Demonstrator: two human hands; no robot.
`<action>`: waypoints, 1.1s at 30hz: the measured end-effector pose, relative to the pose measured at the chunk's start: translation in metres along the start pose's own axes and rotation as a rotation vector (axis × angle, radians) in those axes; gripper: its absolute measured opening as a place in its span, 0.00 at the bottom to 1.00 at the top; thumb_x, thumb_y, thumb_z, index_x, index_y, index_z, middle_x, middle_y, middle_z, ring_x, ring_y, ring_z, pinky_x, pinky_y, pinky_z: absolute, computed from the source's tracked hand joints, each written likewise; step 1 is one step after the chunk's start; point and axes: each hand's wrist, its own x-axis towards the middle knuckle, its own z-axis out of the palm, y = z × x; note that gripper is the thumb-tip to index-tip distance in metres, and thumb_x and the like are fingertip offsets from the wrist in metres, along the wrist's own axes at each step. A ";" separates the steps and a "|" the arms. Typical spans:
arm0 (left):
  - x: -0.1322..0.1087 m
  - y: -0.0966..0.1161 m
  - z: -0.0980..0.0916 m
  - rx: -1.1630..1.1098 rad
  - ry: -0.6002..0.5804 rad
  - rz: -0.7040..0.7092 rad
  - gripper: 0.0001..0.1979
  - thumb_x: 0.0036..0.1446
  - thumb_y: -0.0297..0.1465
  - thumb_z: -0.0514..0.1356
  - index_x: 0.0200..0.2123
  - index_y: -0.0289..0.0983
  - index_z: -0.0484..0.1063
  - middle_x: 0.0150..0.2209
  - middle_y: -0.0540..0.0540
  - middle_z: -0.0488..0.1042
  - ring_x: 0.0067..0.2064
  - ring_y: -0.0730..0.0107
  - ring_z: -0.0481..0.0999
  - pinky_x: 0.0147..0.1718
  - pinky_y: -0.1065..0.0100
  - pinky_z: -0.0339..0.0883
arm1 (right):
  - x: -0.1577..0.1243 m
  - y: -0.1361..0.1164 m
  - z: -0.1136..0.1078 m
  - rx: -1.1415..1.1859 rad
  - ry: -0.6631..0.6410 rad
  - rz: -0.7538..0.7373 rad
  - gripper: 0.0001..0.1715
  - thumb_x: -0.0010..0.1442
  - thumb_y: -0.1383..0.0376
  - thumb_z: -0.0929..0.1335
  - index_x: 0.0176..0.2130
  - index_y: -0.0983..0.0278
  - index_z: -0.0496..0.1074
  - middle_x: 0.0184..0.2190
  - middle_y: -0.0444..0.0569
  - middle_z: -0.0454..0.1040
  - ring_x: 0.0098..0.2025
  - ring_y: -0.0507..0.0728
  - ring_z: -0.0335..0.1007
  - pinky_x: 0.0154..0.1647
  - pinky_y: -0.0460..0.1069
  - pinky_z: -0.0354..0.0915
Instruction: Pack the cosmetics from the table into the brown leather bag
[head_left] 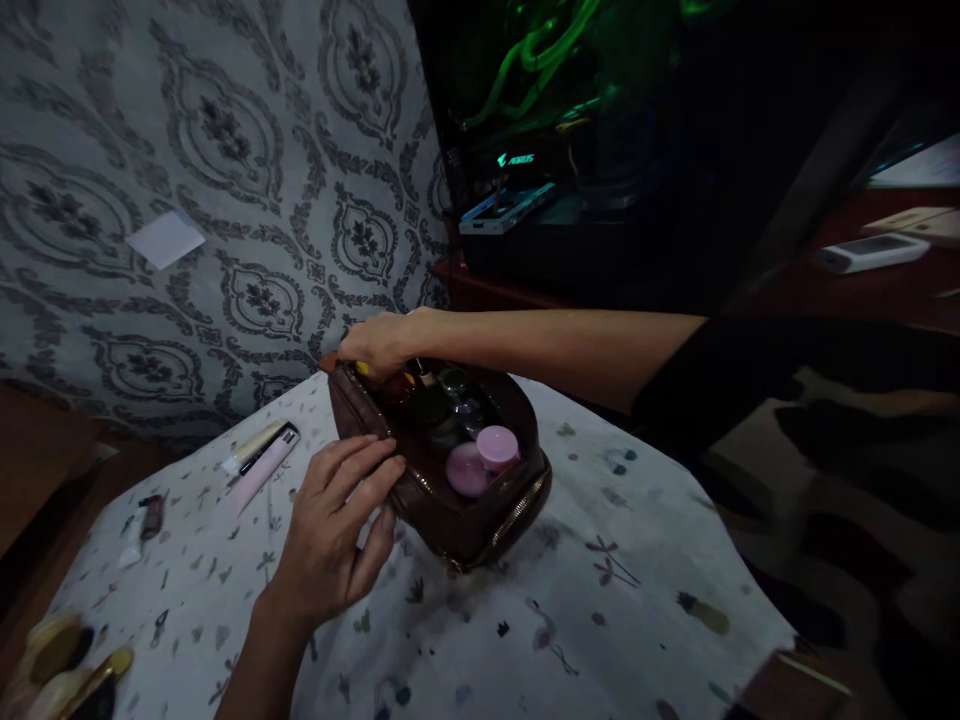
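Observation:
A dark brown cosmetic bag point(450, 535) lies unzipped on the table. Its near rim is pinched by my left hand point(334, 525), fingertips over the edge and thumb outside. My right hand point(386, 345) reaches into the bag's far end with curled fingers; their tips are hidden, and what they hold, if anything, does not show. A small yellow item point(362, 368) is beside those fingers. Inside the bag are a pink round lid point(497, 447), a second pink round container point(466, 470), and a clear bottle with a dark round cap point(454, 380).
On the patterned tablecloth point(600, 620) to the left lie a pink tube-like item point(262, 470), a pale item point(259, 440) and a small dark item point(152, 517). Gold-topped items point(90, 680) sit at bottom left. Behind stands a dark computer case point(517, 160), beside a papered wall.

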 end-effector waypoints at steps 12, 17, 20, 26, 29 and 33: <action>0.002 0.001 0.001 0.019 0.016 -0.006 0.20 0.61 0.22 0.55 0.57 0.34 0.66 0.56 0.35 0.72 0.59 0.53 0.67 0.57 0.50 0.64 | 0.005 -0.007 0.000 -0.012 -0.049 0.002 0.25 0.55 0.69 0.72 0.52 0.72 0.75 0.48 0.58 0.78 0.46 0.61 0.75 0.41 0.49 0.69; 0.001 0.002 0.001 -0.004 0.011 -0.030 0.22 0.62 0.23 0.55 0.59 0.38 0.64 0.56 0.37 0.73 0.59 0.53 0.68 0.56 0.50 0.65 | 0.004 -0.004 0.001 -0.067 -0.057 -0.006 0.21 0.55 0.71 0.72 0.50 0.70 0.77 0.47 0.57 0.78 0.45 0.60 0.76 0.43 0.51 0.70; -0.001 0.004 0.000 -0.019 0.000 -0.050 0.23 0.63 0.24 0.54 0.60 0.39 0.64 0.57 0.37 0.73 0.60 0.53 0.68 0.57 0.50 0.65 | -0.001 -0.005 -0.001 -0.103 -0.051 0.006 0.21 0.56 0.70 0.72 0.50 0.69 0.77 0.48 0.57 0.78 0.48 0.62 0.75 0.44 0.52 0.70; 0.030 -0.005 -0.019 -0.140 -0.123 -0.107 0.15 0.69 0.29 0.48 0.50 0.41 0.73 0.49 0.43 0.78 0.54 0.60 0.74 0.63 0.50 0.58 | -0.008 -0.008 -0.005 -0.130 -0.067 0.023 0.23 0.56 0.71 0.72 0.52 0.67 0.75 0.52 0.56 0.77 0.51 0.62 0.74 0.46 0.52 0.69; 0.067 -0.028 -0.024 -0.100 -0.296 -0.210 0.21 0.70 0.32 0.43 0.40 0.40 0.76 0.42 0.45 0.80 0.46 0.61 0.77 0.53 0.56 0.67 | -0.007 -0.008 -0.006 -0.089 -0.075 0.043 0.24 0.54 0.69 0.74 0.52 0.66 0.76 0.51 0.56 0.77 0.50 0.63 0.75 0.46 0.52 0.69; 0.104 -0.060 -0.013 0.159 -0.743 -0.154 0.17 0.64 0.29 0.49 0.26 0.37 0.72 0.31 0.44 0.78 0.34 0.63 0.75 0.39 0.62 0.68 | -0.004 -0.005 -0.005 -0.077 -0.095 0.033 0.23 0.54 0.70 0.73 0.51 0.65 0.76 0.48 0.53 0.78 0.46 0.61 0.76 0.44 0.51 0.69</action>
